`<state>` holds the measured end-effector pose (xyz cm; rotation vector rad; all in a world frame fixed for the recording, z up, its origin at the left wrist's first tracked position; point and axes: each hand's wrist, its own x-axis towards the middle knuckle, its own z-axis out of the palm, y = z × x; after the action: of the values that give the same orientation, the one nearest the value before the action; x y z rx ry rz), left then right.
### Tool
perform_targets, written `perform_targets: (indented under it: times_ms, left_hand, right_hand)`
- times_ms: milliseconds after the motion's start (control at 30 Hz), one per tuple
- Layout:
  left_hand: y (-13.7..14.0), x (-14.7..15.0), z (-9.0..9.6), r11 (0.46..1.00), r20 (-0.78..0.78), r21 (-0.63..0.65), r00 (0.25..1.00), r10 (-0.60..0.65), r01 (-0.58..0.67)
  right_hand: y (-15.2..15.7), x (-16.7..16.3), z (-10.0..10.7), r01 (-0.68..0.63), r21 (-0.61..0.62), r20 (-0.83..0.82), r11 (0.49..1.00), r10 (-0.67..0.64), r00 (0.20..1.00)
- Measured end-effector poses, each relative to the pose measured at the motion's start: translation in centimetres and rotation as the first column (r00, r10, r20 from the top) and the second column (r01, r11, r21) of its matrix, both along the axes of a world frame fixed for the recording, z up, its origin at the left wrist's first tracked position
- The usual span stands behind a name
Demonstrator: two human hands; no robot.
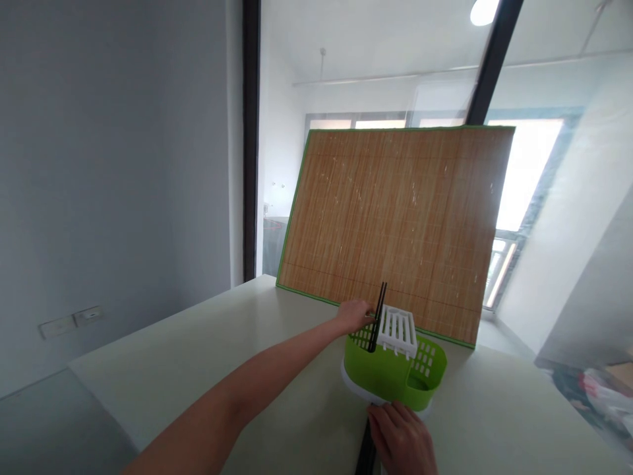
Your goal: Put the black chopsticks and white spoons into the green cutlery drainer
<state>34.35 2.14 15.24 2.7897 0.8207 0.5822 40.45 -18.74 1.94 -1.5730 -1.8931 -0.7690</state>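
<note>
A green slotted utensil holder (378, 373) stands on the table, with a white base and a white slotted rack (398, 330) over its middle. My left hand (354, 315) reaches to the holder's left side, its fingers closed around a pair of thin black chopsticks (379, 315). These slant upright at the left compartment, their lower ends against the holder. In front of the holder, my right hand (403, 435) rests low with bent fingers, gripping the end of a dark bundle of chopsticks (366, 454) that lies on the table. Part of that bundle is cut off by the lower frame edge.
Behind the holder a bamboo mat (395, 224) with green edging leans against the glass partition. The pale table (237, 330) stretches left and right. A grey wall with sockets (74, 321) is at the left; blurred items (606, 392) lie beyond the table at right.
</note>
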Motion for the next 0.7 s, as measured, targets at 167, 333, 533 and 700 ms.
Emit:
perform_targets:
  times_ms: [167,333,533,700]
  left_hand:
    - [-3.6,-4.7,0.6,0.996,0.328,0.057,0.944,0.043,-0.065]
    - [-8.8,-9.0,-5.2,0.995,0.312,-0.100,0.949,0.051,-0.021]
    - [-12.6,-9.4,-12.6,0.966,-0.039,-0.259,0.999,-0.033,0.021]
    - [-12.8,-9.1,-13.2,0.968,-0.116,-0.250,0.992,-0.050,0.020]
  right_hand:
    - [-0.1,0.6,-0.2,0.048,-0.025,-0.058,0.999,-0.049,0.997]
    - [-0.1,0.6,-0.1,0.071,-0.032,-0.121,0.997,-0.074,0.990]
    - [-0.3,0.0,-0.1,0.086,-0.099,-0.189,0.991,-0.103,0.977]
    - [-0.1,0.4,-0.6,0.090,-0.098,-0.187,0.991,-0.107,0.977]
